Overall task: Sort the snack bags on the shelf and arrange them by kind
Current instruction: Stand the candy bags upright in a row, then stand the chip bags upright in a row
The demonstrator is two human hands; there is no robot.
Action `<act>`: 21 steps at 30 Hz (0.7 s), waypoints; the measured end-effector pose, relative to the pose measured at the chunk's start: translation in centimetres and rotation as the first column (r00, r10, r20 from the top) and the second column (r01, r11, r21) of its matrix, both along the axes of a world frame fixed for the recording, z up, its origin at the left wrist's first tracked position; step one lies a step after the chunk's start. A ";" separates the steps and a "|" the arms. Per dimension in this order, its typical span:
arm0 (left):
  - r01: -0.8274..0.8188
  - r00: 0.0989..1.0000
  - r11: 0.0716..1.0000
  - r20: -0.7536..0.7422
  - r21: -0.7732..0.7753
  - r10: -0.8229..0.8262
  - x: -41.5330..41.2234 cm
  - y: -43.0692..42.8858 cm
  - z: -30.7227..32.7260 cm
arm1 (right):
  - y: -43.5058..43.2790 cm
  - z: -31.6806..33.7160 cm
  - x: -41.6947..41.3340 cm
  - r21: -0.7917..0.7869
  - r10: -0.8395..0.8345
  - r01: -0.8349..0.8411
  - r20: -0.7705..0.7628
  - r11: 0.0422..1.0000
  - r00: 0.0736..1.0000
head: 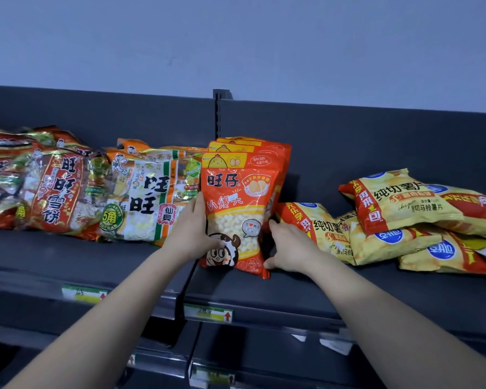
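Left grip (192, 231) and right grip (286, 248) clasp the upright orange bag (236, 192) by its side edges, dark shelf (348, 287) showing in front

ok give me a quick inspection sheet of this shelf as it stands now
surface: dark grey shelf, two sections meeting at an upright post.
job's things: front orange bag upright at centre, more like it behind; red bags leaning at far left; white-green bags beside them; yellow chip bags piled loosely at right.
clutter: nothing seen.
hands: left hand holds the front orange bag's left edge, thumb on its face; right hand holds its lower right edge.
cables: nothing seen.
surroundings: pale wall above; price labels on the shelf edges; lower shelves below.
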State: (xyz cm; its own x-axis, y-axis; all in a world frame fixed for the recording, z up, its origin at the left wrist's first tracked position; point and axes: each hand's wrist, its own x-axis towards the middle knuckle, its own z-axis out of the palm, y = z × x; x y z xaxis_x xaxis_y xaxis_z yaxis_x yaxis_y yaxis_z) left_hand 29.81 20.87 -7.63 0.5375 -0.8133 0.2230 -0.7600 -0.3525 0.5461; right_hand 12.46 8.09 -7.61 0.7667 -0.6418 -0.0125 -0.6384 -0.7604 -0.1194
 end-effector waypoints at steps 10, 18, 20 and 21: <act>-0.048 0.805 0.997 0.594 0.056 0.005 -5.0 0.0 2.2 | 0.5 2.5 -4.1 -0.233 0.018 -0.026 -0.036 0.972 0.999; 0.086 0.710 0.987 0.686 0.136 -0.157 -8.1 -2.4 3.4 | -0.1 4.3 -7.5 -0.288 -0.108 0.089 -0.051 0.953 0.993; 0.113 0.705 0.981 0.683 0.157 -0.190 -8.9 -3.2 3.3 | -0.5 4.6 -8.4 -0.310 -0.140 0.117 -0.052 0.943 0.989; 0.125 0.709 0.978 0.674 0.166 -0.205 -9.2 -3.6 3.1 | -0.8 4.7 -8.8 -0.315 -0.155 0.132 -0.049 0.940 0.987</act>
State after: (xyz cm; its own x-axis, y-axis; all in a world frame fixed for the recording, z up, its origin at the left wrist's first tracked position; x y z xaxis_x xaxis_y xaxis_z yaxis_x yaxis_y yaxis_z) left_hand 20.57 17.23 -4.50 0.1244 -0.9131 0.3883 -0.9621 -0.2068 -0.1780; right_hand 3.62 7.26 -2.88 0.6707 -0.7259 0.1526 -0.7416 -0.6522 0.1573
